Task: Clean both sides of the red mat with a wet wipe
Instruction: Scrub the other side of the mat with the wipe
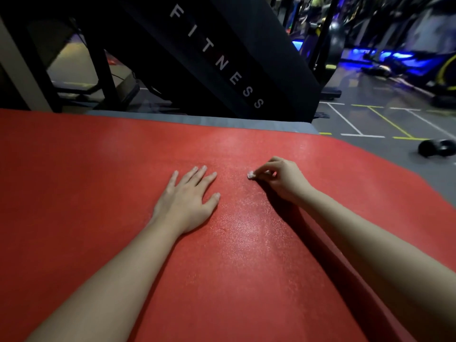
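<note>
The red mat (86,193) lies flat on the floor and fills most of the head view. My left hand (188,201) rests palm down on its middle, fingers spread, holding nothing. To its right, my right hand (283,180) pinches a small balled-up white wet wipe (251,175) between its fingertips and presses it against the mat's surface. The mat looks shiny and speckled around and below the wipe.
A grey floor strip (197,118) runs along the mat's far edge. Behind it stands a black slanted panel (222,58) lettered FITNESS. A black round object (435,148) lies on the marked grey floor at the right. Gym machines with blue lights stand at the back right.
</note>
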A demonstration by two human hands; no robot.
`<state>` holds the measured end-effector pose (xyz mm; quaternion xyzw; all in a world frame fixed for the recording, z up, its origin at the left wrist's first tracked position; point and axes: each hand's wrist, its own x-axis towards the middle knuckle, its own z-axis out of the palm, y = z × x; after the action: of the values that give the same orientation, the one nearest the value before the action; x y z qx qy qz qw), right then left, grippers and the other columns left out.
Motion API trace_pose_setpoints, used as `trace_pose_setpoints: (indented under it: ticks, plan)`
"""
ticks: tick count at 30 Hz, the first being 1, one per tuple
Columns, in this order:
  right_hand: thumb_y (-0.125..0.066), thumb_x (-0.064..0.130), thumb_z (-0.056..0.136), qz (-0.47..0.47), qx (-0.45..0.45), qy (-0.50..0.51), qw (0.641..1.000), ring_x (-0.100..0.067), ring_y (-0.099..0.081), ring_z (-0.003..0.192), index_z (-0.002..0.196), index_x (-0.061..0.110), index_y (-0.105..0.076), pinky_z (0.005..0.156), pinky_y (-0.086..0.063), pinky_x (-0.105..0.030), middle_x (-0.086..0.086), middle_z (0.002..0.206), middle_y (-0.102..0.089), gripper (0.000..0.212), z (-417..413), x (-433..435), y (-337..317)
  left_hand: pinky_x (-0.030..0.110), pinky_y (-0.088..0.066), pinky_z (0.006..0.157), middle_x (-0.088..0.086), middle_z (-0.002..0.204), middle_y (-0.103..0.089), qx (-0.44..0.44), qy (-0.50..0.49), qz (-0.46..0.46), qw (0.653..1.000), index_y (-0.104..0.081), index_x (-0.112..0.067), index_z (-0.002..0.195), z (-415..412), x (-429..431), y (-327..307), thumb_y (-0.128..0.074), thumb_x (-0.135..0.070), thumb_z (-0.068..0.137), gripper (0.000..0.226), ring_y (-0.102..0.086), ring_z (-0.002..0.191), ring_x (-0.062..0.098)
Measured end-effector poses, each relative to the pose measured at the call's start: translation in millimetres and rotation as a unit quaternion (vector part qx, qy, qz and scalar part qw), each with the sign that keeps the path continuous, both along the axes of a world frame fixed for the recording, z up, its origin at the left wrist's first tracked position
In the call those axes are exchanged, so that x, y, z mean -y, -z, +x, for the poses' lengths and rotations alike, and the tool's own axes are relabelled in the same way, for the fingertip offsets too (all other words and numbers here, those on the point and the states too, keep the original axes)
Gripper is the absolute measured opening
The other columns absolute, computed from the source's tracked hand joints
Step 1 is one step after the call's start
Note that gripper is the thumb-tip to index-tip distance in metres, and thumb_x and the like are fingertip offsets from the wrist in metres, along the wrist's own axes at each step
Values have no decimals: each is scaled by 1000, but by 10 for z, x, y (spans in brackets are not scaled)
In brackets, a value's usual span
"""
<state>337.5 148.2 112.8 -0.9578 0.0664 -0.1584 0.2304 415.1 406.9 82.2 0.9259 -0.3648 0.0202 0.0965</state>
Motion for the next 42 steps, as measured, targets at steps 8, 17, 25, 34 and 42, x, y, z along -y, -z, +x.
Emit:
trace_pose_setpoints:
  ticks: [8, 17, 25, 34, 42]
  plan:
    - [-78, 35, 84, 2, -127, -144, 981, -5, -58, 73, 95, 26, -81, 66, -43, -19, 9, 88, -66, 15, -705, -335, -270, 48, 0, 127, -11, 169, -7, 3, -2, 8, 1000, -14, -39, 160, 28, 0, 33, -19, -63, 99, 66, -1, 155, 7]
    - [-79, 41, 82, 45, -185, -144, 971, -7, -61, 78, 92, 33, -80, 70, -47, -24, 9, 86, -67, 13, -1286, -729, -297, 45, -1, 127, -10, 168, -17, -10, -2, -19, 1000, -25, -38, 158, -35, -38, -33, -27, -62, 100, 63, -9, 155, 7]
    - [-79, 23, 84, 29, -18, -36, 999, -8, -55, 73, 92, 20, -81, 72, -44, -26, 9, 83, -60, 9, -1264, -738, -114, 46, -25, 121, 7, 150, -49, 30, -30, -31, 999, -57, -25, 142, -208, -102, -158, -34, -53, 98, 57, -41, 140, 25]
    - [-80, 42, 79, 30, -222, -177, 958, -9, -63, 75, 94, 35, -80, 70, -50, -29, 7, 86, -69, 17, -1863, -972, -452, 50, -41, 108, 6, 132, -61, 27, 5, -48, 998, -68, -22, 126, -974, -783, -295, -41, -55, 86, 58, -57, 121, 30]
    - [-76, 34, 85, 1, -165, -141, 976, -2, -59, 78, 92, 37, -79, 68, -48, -25, 15, 88, -66, 9, -2144, -1255, -314, 48, -25, 122, 4, 158, -41, -11, -19, -50, 999, -54, -26, 144, -1005, -1423, -123, -35, -69, 93, 69, -36, 147, 23]
